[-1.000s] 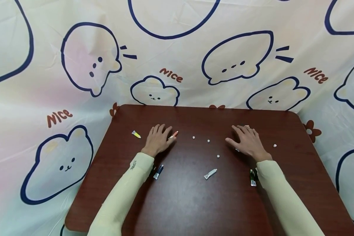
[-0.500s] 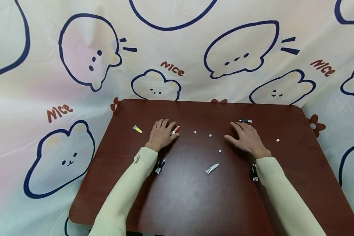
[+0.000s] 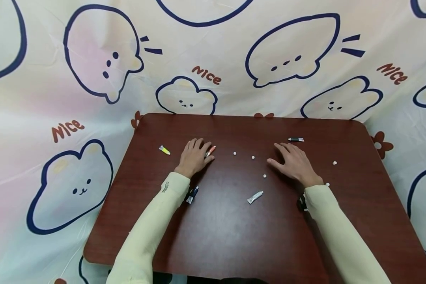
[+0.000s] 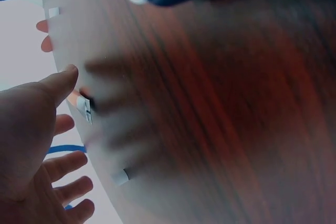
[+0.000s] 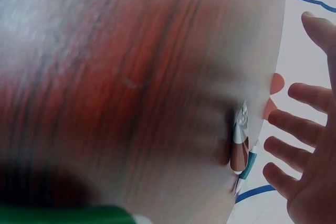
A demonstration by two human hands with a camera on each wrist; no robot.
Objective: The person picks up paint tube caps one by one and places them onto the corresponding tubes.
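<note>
While the orange tube [image 3: 211, 150] lay on the counter [image 3: 220, 236] just beside the spread left hand [image 3: 193, 157], the right hand [image 3: 294, 162] hovered, fingers apart, near the brown tube [image 5: 240, 150] and the dark green tube [image 3: 296, 139]! Leftward sat the yellow tube [image 3: 165, 150], and there, between the forearms, the silver tube [image 3: 255, 197]!

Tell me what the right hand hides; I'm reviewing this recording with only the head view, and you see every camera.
Observer: The right wrist view shows a brown tube with a silver end, lying on the table.
Operator: Is the right hand touching it?
Observer: No; in the right wrist view, a gap shows between the tube and the nearest fingers.
Operator: Anything I'm missing by the left hand?
Observer: Yes, the left wrist view shows dark marking on the pale end of the orange tube.
</note>
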